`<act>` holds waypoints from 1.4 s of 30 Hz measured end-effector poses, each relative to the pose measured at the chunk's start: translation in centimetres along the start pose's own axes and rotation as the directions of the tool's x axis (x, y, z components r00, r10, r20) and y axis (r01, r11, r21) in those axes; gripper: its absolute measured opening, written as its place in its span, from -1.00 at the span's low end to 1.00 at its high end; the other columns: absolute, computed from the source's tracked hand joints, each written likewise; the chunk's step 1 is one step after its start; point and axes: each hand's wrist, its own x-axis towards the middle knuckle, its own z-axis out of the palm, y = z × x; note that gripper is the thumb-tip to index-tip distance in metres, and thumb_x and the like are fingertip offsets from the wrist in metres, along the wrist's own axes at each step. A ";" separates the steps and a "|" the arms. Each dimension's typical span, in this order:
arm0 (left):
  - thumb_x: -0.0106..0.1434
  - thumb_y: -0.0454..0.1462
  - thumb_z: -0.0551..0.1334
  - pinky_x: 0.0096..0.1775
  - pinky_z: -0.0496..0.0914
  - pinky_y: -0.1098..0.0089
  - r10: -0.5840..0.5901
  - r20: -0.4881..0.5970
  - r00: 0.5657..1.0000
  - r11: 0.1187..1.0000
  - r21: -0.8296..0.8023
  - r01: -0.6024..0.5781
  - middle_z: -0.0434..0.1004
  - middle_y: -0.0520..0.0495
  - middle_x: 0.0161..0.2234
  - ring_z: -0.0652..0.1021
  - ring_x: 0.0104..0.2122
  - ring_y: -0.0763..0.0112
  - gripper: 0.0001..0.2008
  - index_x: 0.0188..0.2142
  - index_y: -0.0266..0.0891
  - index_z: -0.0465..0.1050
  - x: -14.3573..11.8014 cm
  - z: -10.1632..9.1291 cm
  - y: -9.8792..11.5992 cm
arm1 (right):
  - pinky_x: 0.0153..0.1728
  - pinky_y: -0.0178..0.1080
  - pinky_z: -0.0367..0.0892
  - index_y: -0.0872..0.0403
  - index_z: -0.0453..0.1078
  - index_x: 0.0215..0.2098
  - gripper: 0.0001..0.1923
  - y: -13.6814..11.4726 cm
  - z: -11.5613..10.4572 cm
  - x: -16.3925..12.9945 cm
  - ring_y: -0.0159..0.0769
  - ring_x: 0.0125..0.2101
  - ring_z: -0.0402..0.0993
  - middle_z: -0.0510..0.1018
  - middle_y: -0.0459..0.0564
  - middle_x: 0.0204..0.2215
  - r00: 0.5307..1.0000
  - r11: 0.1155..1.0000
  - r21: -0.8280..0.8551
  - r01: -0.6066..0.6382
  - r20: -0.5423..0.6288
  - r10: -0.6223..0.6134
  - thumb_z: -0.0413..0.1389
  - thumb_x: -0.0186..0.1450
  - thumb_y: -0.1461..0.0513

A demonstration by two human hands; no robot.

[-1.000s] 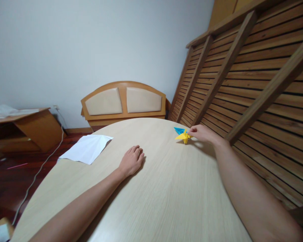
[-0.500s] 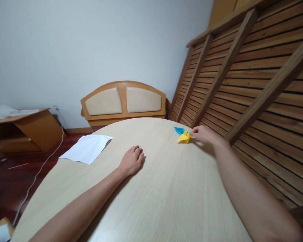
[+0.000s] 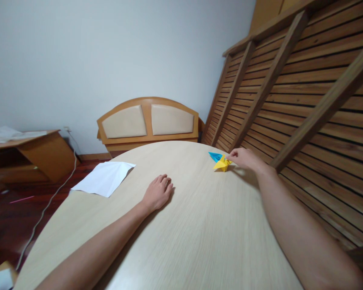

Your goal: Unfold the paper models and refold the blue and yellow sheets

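Observation:
My right hand [image 3: 241,157] reaches to the far right of the table, its thumb and fingertips pinched together at the yellow paper crane [image 3: 220,165]. Just behind that crane, partly covered by it, sits a blue paper crane [image 3: 215,156]. The fingertips overlap the yellow crane's upper right side, and the exact fold they grip is too small to tell. Resting palm down on the tabletop, my left hand [image 3: 158,192] holds nothing, its fingers loosely bent and a little apart.
A creased white paper sheet [image 3: 104,179] lies on the round table's [image 3: 196,237] left edge. Wooden slats [image 3: 290,108] lean along the right side. Beyond the table stands a padded headboard [image 3: 148,121]; a desk [image 3: 45,157] and a white cable [image 3: 53,197] are at left.
The yellow crane has shifted slightly right. My right hand has moved slightly up and left over it. My left hand, the blue crane and the white sheet stay put.

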 end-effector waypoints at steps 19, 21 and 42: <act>0.38 -0.17 0.09 0.22 0.27 0.04 0.045 0.026 0.999 0.998 0.052 -0.046 0.41 -0.28 0.18 0.40 0.18 0.03 -0.65 0.05 -0.27 0.46 -0.1 -0.7 -0.5 | 0.12 0.01 0.28 0.07 0.42 0.08 -0.58 -13.5 10.6 -6.2 -0.05 0.08 0.42 0.52 0.17 0.06 0.835 0.797 0.294 0.528 -0.011 -0.549 0.18 0.31 0.06; 0.37 -0.17 0.10 0.21 0.29 0.06 0.054 0.014 0.998 0.998 0.044 -0.054 0.43 -0.26 0.17 0.42 0.17 0.05 -0.66 0.04 -0.24 0.48 0.0 -0.8 -0.7 | 0.18 0.06 0.23 0.07 0.40 0.13 -0.51 -13.7 11.5 -7.0 -0.01 0.17 0.34 0.44 0.20 0.16 0.810 0.774 0.317 0.548 0.032 -0.586 0.17 0.31 0.02; 0.39 -0.06 0.02 0.26 0.11 -0.07 -0.440 -0.305 0.845 0.772 0.352 0.529 -0.02 -0.37 0.39 0.07 0.36 -0.22 -0.46 0.24 -0.29 0.34 0.6 -4.9 -9.5 | 0.30 -0.02 0.04 0.10 0.33 0.26 -0.38 -13.9 10.7 -8.1 -0.03 0.31 0.15 0.29 0.15 0.30 0.778 0.817 0.260 0.515 0.258 -0.573 0.07 0.34 -0.03</act>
